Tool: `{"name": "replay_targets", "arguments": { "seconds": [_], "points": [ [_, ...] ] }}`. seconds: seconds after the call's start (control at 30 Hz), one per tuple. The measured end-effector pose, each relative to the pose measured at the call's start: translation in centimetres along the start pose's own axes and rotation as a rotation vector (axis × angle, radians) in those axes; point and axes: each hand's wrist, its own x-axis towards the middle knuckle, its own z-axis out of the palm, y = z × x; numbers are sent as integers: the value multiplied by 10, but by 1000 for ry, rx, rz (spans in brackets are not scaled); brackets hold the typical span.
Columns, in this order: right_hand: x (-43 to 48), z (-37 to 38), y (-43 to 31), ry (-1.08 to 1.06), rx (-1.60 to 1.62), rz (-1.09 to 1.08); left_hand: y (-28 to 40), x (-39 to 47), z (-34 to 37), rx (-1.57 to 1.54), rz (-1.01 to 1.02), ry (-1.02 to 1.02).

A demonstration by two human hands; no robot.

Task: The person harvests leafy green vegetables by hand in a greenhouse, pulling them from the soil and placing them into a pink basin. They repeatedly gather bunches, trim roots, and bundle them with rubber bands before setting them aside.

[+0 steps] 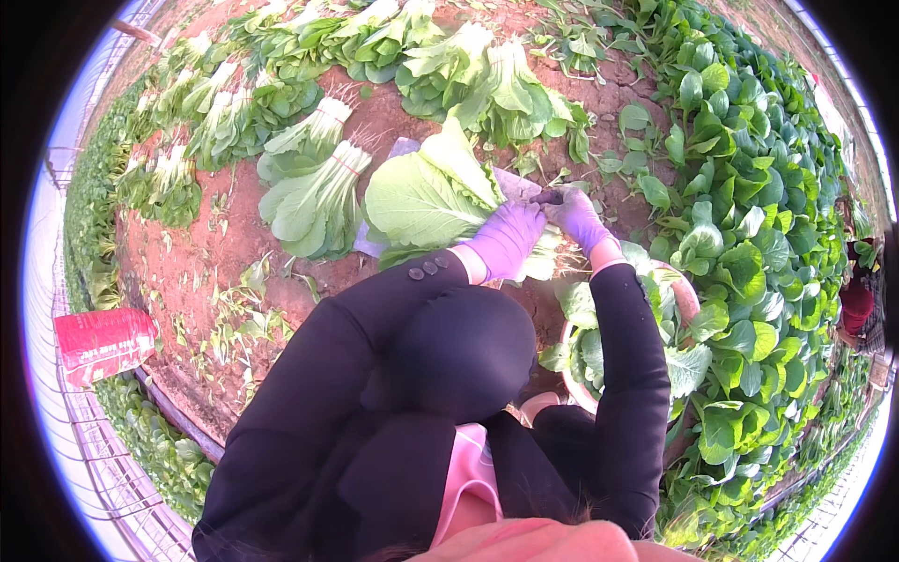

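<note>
My left hand (507, 237), in a thin purple glove, is closed around the stems of a bunch of leafy greens (425, 200). My right hand (572, 214), gloved the same way with darkened fingertips, meets it at the stems; whether its fingers grip anything is hard to tell. The bunch's broad leaves point left, and its roots lie below my right hand. A flat light sheet (516, 186) shows beneath the bunch. Just left of it lies a bundle of greens (319, 197) with a red band round its stems.
More bundled greens (509, 91) lie in rows on the reddish soil ahead. A pink tub (685, 291) holding greens stands beside my right forearm. Dense growing greens (744, 246) line the right side. A red printed bag (105, 344) lies far left. Another person (857, 305) is at the far right edge.
</note>
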Motion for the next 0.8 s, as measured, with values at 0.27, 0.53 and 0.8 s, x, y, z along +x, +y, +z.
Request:
{"name": "replay_targets", "arguments": {
  "seconds": [0.27, 0.53, 0.8],
  "points": [
    [-63, -3, -27, 273, 1335, -51, -1, -7, -13, -7, 36, -53],
    [-149, 79, -21, 745, 1174, -50, -1, -1, 5, -188, -5, -16],
    [-69, 15, 41, 352, -153, -60, 2, -7, -2, -116, 5, 14]
  ]
}}
